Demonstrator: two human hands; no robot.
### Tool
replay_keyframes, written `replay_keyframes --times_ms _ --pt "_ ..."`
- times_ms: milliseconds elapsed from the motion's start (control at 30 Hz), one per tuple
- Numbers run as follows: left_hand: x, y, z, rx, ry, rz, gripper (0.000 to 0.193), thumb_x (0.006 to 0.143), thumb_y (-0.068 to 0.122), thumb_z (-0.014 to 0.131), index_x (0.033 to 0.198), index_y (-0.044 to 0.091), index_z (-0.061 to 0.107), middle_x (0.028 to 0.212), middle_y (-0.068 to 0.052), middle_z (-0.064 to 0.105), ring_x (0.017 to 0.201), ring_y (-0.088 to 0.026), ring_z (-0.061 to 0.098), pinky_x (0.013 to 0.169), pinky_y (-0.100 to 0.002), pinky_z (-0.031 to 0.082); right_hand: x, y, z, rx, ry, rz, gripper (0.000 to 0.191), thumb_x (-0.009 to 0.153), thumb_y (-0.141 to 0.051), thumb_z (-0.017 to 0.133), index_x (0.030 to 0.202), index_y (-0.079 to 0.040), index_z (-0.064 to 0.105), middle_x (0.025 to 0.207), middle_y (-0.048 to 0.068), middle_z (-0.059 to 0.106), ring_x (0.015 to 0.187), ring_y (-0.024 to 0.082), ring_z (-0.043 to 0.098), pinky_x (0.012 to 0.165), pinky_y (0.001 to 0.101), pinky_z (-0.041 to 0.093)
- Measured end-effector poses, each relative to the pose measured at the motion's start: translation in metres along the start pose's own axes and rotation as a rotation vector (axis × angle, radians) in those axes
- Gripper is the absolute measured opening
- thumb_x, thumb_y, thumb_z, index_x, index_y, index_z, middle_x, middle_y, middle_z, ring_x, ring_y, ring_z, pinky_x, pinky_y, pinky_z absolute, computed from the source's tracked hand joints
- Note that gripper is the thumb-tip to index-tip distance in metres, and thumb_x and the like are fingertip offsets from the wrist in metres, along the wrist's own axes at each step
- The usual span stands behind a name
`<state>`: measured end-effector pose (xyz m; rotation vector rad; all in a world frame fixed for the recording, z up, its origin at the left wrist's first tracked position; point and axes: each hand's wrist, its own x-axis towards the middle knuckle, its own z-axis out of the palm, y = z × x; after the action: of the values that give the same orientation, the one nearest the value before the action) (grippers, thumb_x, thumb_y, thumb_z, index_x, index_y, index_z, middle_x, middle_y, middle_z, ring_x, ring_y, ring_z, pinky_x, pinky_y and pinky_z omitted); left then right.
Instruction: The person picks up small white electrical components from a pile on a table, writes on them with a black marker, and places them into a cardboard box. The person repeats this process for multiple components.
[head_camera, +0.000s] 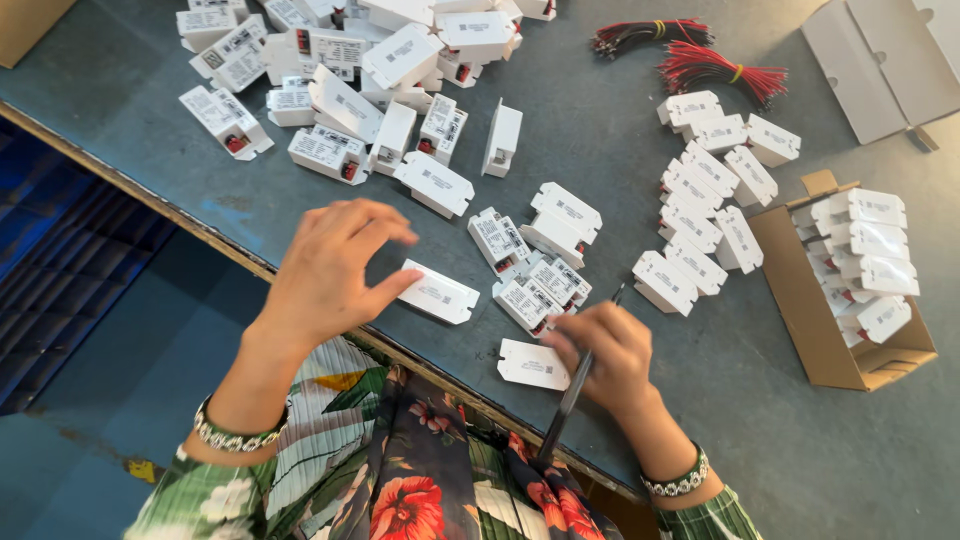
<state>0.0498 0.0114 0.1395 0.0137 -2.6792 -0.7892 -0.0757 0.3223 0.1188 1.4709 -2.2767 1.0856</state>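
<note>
My left hand (330, 265) hovers over the table's near edge, fingers apart, with its fingertips touching a flat white plastic cover (437, 291). My right hand (603, 352) is closed around a dark pen-like tool (566, 400) and also presses on another white cover (531, 363) lying by the edge. Just beyond both hands sits a small cluster of white boxy electrical units (535, 255) with printed labels and red terminals.
A big pile of the same white units (345, 70) lies at the far left. More units (715, 195) lie in rows at right, beside a brown cardboard box (815, 320) holding several. Red wire bundles (715, 68) and flat white cartons (880, 60) lie at the back.
</note>
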Motion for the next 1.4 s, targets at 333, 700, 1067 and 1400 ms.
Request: replay_keyframes --times_ms 333,700,1067,1400 --pt "0.082 0.022 0.081 0.311 -0.108 0.5 0.039 0.083 0.011 0.076 0.121 0.016 0.067 0.119 -0.004 0.065 0.113 -0.024 0.062 0.099 -0.043 0.045 -0.003 0.01 0.002 0.046 -0.003 0.215 0.018 0.087 -0.013 0.083 0.1 -0.004 0.075 0.083 0.005 0.063 0.064 0.01 0.063 0.057 0.0269 0.05" --pt "0.066 0.012 0.033 -0.286 -0.225 0.044 0.054 0.077 0.019 0.078 0.124 0.012 0.053 0.113 -0.006 0.063 0.101 -0.029 0.066 0.085 -0.041 0.051 -0.008 0.02 0.006 0.134 0.003 0.247 0.016 0.087 -0.012 0.082 0.099 -0.003 0.075 0.086 0.005 0.067 0.064 0.009 0.063 0.057 0.0253 0.05" --pt "0.049 0.044 0.064 0.018 -0.154 0.482 0.047 0.071 0.026 0.084 0.113 0.017 0.065 0.112 -0.002 0.063 0.111 -0.024 0.064 0.1 -0.047 0.038 0.003 0.019 -0.004 -0.061 -0.019 0.333 0.037 0.079 -0.022 0.088 0.108 -0.005 0.073 0.101 0.007 0.068 0.072 0.014 0.066 0.064 0.0295 0.054" --pt "0.05 0.058 0.105 0.262 -0.146 0.435 0.057 0.066 0.03 0.087 0.117 0.022 0.065 0.09 -0.002 0.065 0.093 -0.023 0.068 0.108 -0.049 0.033 0.005 0.023 -0.013 0.073 -0.167 0.387 0.046 0.081 -0.025 0.086 0.121 -0.008 0.069 0.11 0.007 0.07 0.077 0.017 0.065 0.069 0.0317 0.055"
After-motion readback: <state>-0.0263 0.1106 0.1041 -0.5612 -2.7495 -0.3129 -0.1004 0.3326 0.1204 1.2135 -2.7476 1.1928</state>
